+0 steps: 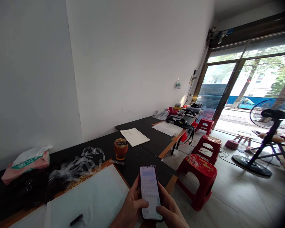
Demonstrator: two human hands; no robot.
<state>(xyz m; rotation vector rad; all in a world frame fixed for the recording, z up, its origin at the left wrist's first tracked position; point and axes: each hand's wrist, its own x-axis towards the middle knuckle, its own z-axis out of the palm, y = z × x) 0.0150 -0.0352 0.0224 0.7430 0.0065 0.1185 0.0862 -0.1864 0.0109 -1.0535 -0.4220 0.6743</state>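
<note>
A smartphone (148,186) with a lit screen is held upright between my two hands, low in the middle of the head view. A keyboard and chat-like bubbles show on it; the text is too small to read. My left hand (134,201) wraps its left edge, thumb over the keyboard. On the other edge my right hand (169,207) grips it, thumb at the lower right of the screen. The fingers behind the phone are hidden. To the left of my hands lies a pale sheet (90,193) with a small black object (76,219) on it.
On the black table stand a cup (121,148) with an amber lower part, a white pad (135,136), clear plastic strips (78,166) and a tissue pack (26,164). Red stools (201,169) line the right side. A standing fan (266,139) is near the glass doors.
</note>
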